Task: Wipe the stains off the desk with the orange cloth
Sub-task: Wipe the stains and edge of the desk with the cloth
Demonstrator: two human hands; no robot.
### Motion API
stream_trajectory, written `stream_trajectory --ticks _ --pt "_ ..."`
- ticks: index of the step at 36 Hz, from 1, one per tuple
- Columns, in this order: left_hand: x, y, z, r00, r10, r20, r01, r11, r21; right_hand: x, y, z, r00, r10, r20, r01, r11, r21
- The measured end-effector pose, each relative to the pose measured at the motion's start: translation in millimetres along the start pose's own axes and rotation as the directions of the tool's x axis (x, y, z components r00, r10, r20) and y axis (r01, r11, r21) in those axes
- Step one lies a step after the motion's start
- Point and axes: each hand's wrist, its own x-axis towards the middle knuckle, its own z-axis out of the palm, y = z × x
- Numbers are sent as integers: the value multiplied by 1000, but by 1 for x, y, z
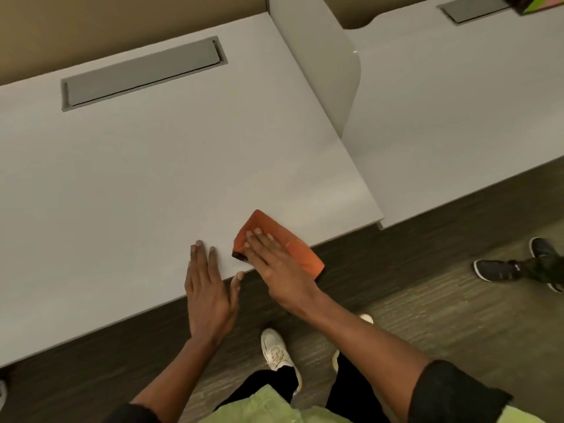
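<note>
- One orange cloth (276, 238), folded into a rough rectangle, lying at the near edge of the grey surface (137, 178); its right corner juts out past the edge over the floor.
- A dark patch shows at the cloth's left corner; could be a trim or tag, too blurred to say.
- Two bare hands in view, both extended flat, neither clenched.
- Right hand (271, 267): fingers straight and close together, palm down, pressed on top of the cloth; it pins the cloth to the surface rather than gripping it. Fingertips reach about the middle of the cloth.
- Left hand (210, 288): open, holding nothing, fingers resting flat on the bare surface just beside the cloth's left end; thumb spread out along the surface edge. Hand and cloth are apart.
- No stain can be made out on the surface at this sharpness.
- One long grey cable-tray lid (143, 73) set into the far part of the surface, well apart from the hands.
- One upright divider panel (317, 59) at the right side, with a second desk (457, 102) beyond it carrying its own lid.
- Below: two pale shoes (276, 349) of the person, dark trousers, green garment.
- At right on the carpet, two dark shoes (494, 270) of another person.
</note>
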Motion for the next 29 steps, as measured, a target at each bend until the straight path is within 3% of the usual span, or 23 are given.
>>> stream_trajectory --ticks 3,5,8,11,15,18,22,25,29 --pt "0 -5 -1 1000 24 10 -24 1000 3 -13 20 -12 999 -41 -1 41 999 -35" --pt "0 -8 -2 998 45 32 -45 999 23 -22 38 -24 998 4 -57 -8 997 -72" --pt "-1 -13 -6 994 81 70 -85 995 60 -25 69 -39 965 217 -145 -227 972 -54" --pt "-1 -17 -10 987 102 122 -114 989 96 -11 79 -42 882 422 -209 -428 904 15" --pt "-1 -14 -19 982 90 164 -104 992 73 9 50 -29 803 539 -254 -537 839 83" --pt "0 -9 -29 985 50 165 -47 999 -23 10 19 -16 853 483 -197 -471 876 105" --pt "5 -5 -43 992 -30 125 60 968 -245 -3 -18 -2 959 282 -37 -279 958 71" --pt "5 -1 -57 986 -138 98 167 888 -428 -14 -26 -3 981 192 15 -192 980 53" --pt "-1 7 -77 951 -262 165 308 744 -593 -26 -38 -16 990 134 -48 -132 990 51"
